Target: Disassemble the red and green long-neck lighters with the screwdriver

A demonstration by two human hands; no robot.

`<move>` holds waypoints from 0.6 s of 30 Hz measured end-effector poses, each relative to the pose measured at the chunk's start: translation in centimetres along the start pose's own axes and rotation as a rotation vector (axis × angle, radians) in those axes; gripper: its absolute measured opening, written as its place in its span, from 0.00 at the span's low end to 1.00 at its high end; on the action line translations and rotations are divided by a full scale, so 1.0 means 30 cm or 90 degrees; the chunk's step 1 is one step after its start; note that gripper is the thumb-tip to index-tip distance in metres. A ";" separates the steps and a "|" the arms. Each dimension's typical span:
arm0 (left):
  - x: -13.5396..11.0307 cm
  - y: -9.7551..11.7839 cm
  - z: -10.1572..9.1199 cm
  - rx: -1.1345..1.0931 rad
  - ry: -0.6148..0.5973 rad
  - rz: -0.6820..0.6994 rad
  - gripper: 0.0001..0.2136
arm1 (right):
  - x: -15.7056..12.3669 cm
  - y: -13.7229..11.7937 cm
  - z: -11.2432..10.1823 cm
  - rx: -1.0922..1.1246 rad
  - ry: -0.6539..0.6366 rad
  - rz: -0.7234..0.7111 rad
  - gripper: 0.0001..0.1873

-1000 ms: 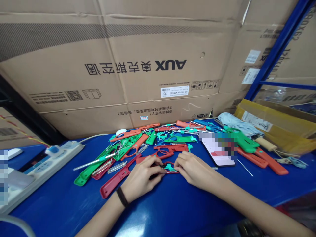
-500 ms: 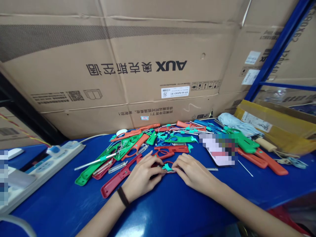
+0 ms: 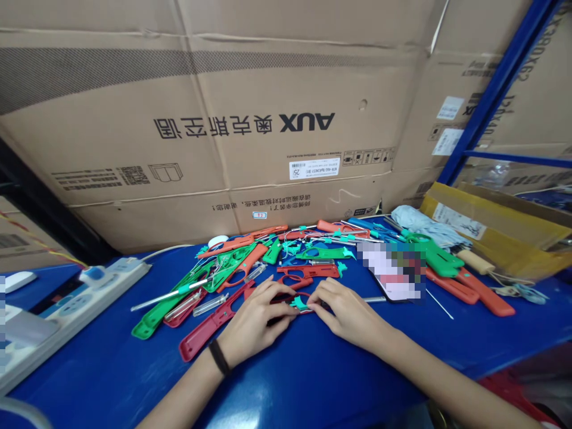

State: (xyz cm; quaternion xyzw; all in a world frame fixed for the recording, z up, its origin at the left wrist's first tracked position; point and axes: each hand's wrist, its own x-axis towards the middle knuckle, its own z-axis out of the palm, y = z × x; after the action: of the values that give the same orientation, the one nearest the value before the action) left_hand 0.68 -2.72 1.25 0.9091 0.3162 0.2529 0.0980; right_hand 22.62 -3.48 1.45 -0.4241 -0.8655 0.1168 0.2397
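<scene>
My left hand [image 3: 264, 313] and my right hand [image 3: 343, 305] meet over the blue table, fingers closed on opposite sides of a red lighter casing [image 3: 302, 294], mostly hidden behind them. A small teal trigger piece [image 3: 298, 302] shows between my fingertips at this casing. Past my right hand a thin metal tube [image 3: 374, 299] sticks out to the right; its other end is covered. Just beyond my hands lies a red lighter half-shell [image 3: 308, 270]. Left of my left hand, a dark red half-shell [image 3: 203, 335] rests near clear fuel tubes [image 3: 211, 304].
Green half-shells [image 3: 154, 316] and orange ones [image 3: 243, 271] pile up behind. A phone [image 3: 393, 274], a screwdriver shaft [image 3: 440, 304], orange handles [image 3: 487, 293] and a yellow-taped box [image 3: 500, 226] are at right. A power strip [image 3: 75, 310] runs along the left; cardboard [image 3: 250, 77] stands behind.
The whole view has shifted slightly, with things appearing a little further left. Both hands keep their closed hold on the casing and teal piece, with barely any finger movement.
</scene>
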 end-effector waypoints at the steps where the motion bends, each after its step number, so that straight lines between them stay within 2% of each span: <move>1: 0.001 0.000 0.000 -0.002 0.001 0.003 0.10 | 0.000 0.000 0.002 0.001 0.002 -0.001 0.06; 12: -0.012 -0.007 -0.002 -0.006 -0.032 -0.026 0.10 | 0.025 0.008 -0.011 -0.027 -0.051 0.007 0.07; 18: -0.012 0.009 -0.013 -0.028 -0.034 -0.062 0.08 | 0.024 0.011 -0.013 -0.078 -0.070 -0.042 0.06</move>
State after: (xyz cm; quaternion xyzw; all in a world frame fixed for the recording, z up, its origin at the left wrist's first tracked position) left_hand 0.38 -3.14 1.53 0.8966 0.3516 0.2307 0.1386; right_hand 22.67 -2.71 1.86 -0.4019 -0.8965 0.0787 0.1689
